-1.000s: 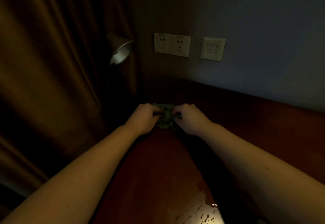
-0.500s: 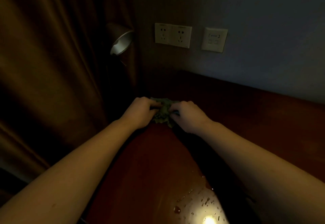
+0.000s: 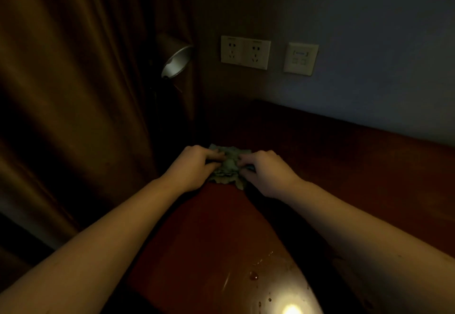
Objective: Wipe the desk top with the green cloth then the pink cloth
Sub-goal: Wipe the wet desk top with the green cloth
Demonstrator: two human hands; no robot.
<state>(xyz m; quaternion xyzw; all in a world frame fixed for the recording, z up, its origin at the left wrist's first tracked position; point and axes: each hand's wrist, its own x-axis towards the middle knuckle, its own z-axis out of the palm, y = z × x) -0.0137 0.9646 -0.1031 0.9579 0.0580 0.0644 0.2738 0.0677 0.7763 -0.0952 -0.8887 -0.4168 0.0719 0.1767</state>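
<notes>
Green cloth (image 3: 227,167) on desk top (image 3: 221,230), gripped by left hand (image 3: 195,167) and right hand (image 3: 267,173).

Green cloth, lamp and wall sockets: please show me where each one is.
Green cloth (image 3: 227,165), head view, its crumpled middle.
Lamp (image 3: 176,63), head view, pale inside of its shade.
Wall sockets (image 3: 244,52), head view, seam between the two plates.

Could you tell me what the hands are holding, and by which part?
Both hold the bunched green cloth on the desk top: the left hand grips its left side, the right hand its right side.
</notes>
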